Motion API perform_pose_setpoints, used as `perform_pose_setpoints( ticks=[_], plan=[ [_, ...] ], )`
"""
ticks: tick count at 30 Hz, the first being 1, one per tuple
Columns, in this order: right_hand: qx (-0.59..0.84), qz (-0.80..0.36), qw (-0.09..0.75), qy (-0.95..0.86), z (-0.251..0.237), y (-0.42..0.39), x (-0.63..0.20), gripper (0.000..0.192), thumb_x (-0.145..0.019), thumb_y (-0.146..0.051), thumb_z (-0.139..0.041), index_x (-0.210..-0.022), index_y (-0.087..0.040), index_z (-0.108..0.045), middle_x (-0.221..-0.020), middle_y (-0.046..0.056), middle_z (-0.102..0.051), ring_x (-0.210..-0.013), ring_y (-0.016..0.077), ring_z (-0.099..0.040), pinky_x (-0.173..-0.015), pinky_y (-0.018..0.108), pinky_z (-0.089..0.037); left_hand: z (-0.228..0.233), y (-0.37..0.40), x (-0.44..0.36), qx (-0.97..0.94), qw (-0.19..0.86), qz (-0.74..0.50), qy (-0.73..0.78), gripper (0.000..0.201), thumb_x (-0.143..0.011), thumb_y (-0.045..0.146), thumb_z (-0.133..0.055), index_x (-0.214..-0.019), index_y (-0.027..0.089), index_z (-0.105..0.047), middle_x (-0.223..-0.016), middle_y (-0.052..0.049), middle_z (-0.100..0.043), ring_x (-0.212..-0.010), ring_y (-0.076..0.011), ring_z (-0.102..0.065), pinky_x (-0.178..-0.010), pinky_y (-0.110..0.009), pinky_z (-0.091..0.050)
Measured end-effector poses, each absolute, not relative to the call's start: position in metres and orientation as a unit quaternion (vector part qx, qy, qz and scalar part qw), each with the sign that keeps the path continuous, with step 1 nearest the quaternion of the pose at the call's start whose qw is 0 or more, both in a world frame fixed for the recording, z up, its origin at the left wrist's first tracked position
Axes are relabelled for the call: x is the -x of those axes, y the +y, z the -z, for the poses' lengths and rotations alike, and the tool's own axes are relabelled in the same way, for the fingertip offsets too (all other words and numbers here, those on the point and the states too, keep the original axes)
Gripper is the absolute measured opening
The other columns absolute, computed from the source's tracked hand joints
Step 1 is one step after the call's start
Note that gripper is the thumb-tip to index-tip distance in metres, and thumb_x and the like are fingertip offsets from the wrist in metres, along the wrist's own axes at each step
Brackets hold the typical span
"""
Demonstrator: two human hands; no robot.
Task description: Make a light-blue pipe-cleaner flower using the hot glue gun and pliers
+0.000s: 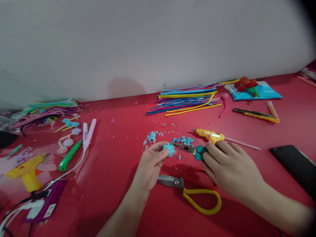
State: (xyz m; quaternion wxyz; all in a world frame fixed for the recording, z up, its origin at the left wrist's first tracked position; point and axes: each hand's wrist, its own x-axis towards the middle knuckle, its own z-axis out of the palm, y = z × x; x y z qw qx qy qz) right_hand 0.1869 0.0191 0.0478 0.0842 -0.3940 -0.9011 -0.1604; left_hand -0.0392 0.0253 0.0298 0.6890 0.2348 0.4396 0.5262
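Observation:
My left hand (pixel 149 164) pinches a small light-blue fuzzy ball (pixel 169 148) between its fingertips, just above the red table (pixel 118 144). My right hand (pixel 228 166) grips the teal handles of small pliers (pixel 189 148), whose metal jaws point left and touch the blue ball. Light-blue cut scraps (pixel 153 136) lie scattered just beyond the ball. Yellow-handled scissors (pixel 192 192) rest on the table below both hands.
A yellow glue gun (pixel 209 135) lies right behind the pliers. A pile of coloured pipe cleaners (pixel 187 97) sits by the wall. A black phone (pixel 295 166) lies at right. At left are another glue gun (pixel 28 171), a green cutter (pixel 69 156) and a power strip (pixel 43 205).

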Motion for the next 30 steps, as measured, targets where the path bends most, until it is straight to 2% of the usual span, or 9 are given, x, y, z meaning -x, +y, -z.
perform_pose_setpoints(
  ticks=[6,9,12,14,16,20,26,30],
  plan=[
    [0.409,0.153,0.126,-0.891,-0.049,0.02,-0.182,0.011,-0.082,-0.018,-0.058,-0.071,-0.019,-0.06,-0.08,0.008,-0.061,-0.071,0.0243,-0.049,-0.063,0.038,-0.038,-0.031,0.025,0.039,-0.235,0.684,-0.533,0.438,0.026,-0.065,0.02,-0.08,-0.089,0.013,-0.071,-0.073,-0.001,-0.069,-0.066,-0.0091,-0.062,-0.068,-0.018,-0.05],
    [0.431,0.131,0.178,-0.875,-0.049,0.023,-0.181,0.012,-0.084,-0.024,-0.057,-0.074,-0.018,-0.06,-0.091,0.011,-0.063,-0.083,0.0268,-0.054,-0.08,0.044,-0.044,-0.031,0.024,0.04,-0.24,0.688,-0.538,0.424,0.028,-0.063,0.019,-0.08,-0.089,0.014,-0.071,-0.077,-0.002,-0.07,-0.068,-0.0097,-0.063,-0.07,-0.018,-0.051],
    [0.438,0.1,0.227,-0.864,-0.049,0.026,-0.186,0.011,-0.084,-0.024,-0.058,-0.075,-0.018,-0.059,-0.1,0.012,-0.062,-0.093,0.0281,-0.055,-0.096,0.052,-0.038,-0.032,0.024,0.041,-0.255,0.683,-0.546,0.412,0.027,-0.064,0.018,-0.078,-0.091,0.015,-0.072,-0.081,-0.002,-0.07,-0.073,-0.0111,-0.065,-0.072,-0.019,-0.051],
    [0.441,0.046,0.25,-0.861,-0.048,0.027,-0.191,0.01,-0.084,-0.023,-0.057,-0.075,-0.018,-0.057,-0.1,0.012,-0.062,-0.093,0.0266,-0.057,-0.093,0.048,-0.042,-0.033,0.024,0.042,-0.269,0.675,-0.557,0.403,0.026,-0.066,0.016,-0.075,-0.092,0.015,-0.073,-0.086,-0.004,-0.071,-0.078,-0.0131,-0.066,-0.076,-0.021,-0.051],
    [0.452,-0.039,0.266,-0.85,-0.045,0.026,-0.195,0.01,-0.085,-0.023,-0.056,-0.076,-0.019,-0.055,-0.099,0.01,-0.061,-0.091,0.0235,-0.059,-0.084,0.039,-0.047,-0.034,0.025,0.042,-0.28,0.667,-0.569,0.39,0.025,-0.067,0.015,-0.073,-0.092,0.015,-0.073,-0.09,-0.005,-0.071,-0.082,-0.015,-0.066,-0.083,-0.024,-0.051],
    [0.484,-0.174,0.282,-0.81,-0.038,0.019,-0.194,0.011,-0.087,-0.025,-0.056,-0.077,-0.021,-0.055,-0.097,0.007,-0.062,-0.091,0.019,-0.063,-0.075,0.028,-0.049,-0.031,0.026,0.042,-0.284,0.653,-0.584,0.39,0.027,-0.07,0.015,-0.072,-0.096,0.017,-0.074,-0.093,-0.005,-0.071,-0.087,-0.0156,-0.066,-0.087,-0.027,-0.049],
    [0.48,-0.214,0.286,-0.801,-0.029,0.013,-0.186,0.01,-0.087,-0.024,-0.055,-0.078,-0.022,-0.058,-0.1,0.007,-0.063,-0.089,0.017,-0.064,-0.075,0.026,-0.049,-0.027,0.028,0.041,-0.266,0.633,-0.598,0.414,0.025,-0.066,0.018,-0.077,-0.091,0.018,-0.074,-0.08,0.0,-0.069,-0.066,-0.0075,-0.059,-0.065,-0.017,-0.049],
    [0.49,-0.217,0.291,-0.793,-0.027,0.014,-0.186,0.008,-0.086,-0.024,-0.056,-0.079,-0.022,-0.06,-0.1,0.006,-0.064,-0.089,0.0167,-0.064,-0.076,0.026,-0.049,-0.029,0.027,0.039,-0.257,0.637,-0.599,0.411,0.024,-0.066,0.016,-0.075,-0.09,0.017,-0.073,-0.082,-0.002,-0.07,-0.072,-0.0116,-0.064,-0.071,-0.022,-0.051]
  ],
)
